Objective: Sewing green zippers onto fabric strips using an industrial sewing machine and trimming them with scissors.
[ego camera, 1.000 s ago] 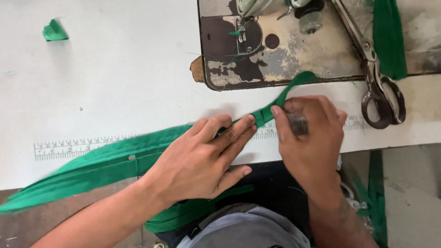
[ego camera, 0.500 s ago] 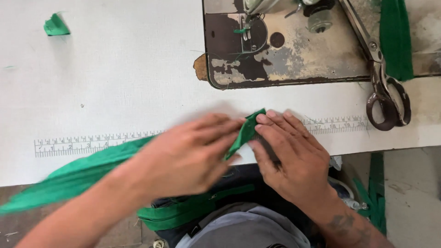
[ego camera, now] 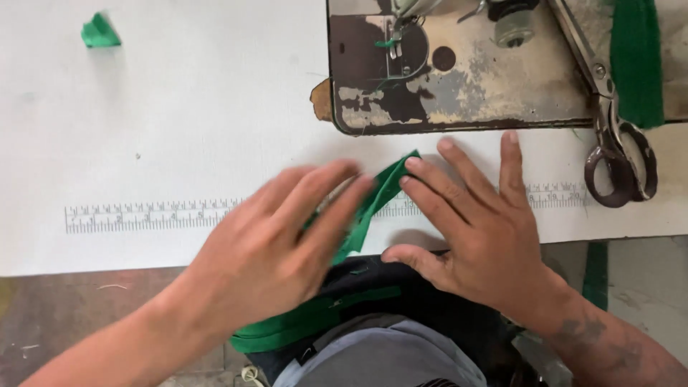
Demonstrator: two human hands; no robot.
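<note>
At the white surface's point(ego camera: 179, 129) near edge, the left hand point(ego camera: 272, 251) and right hand point(ego camera: 476, 229) lie flat with fingers spread, pressing a narrow green fabric strip point(ego camera: 376, 197) between them. Beyond lie the worn metal sewing-machine bed point(ego camera: 466, 86) and steel scissors point(ego camera: 609, 136).

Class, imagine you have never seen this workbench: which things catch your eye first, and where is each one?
The bright green fabric strip at centre, pressed between the left hand and the flat right hand on the white table. Behind them sits the worn sewing machine bed, with big scissors at its right edge. A small green scrap lies far left.
</note>
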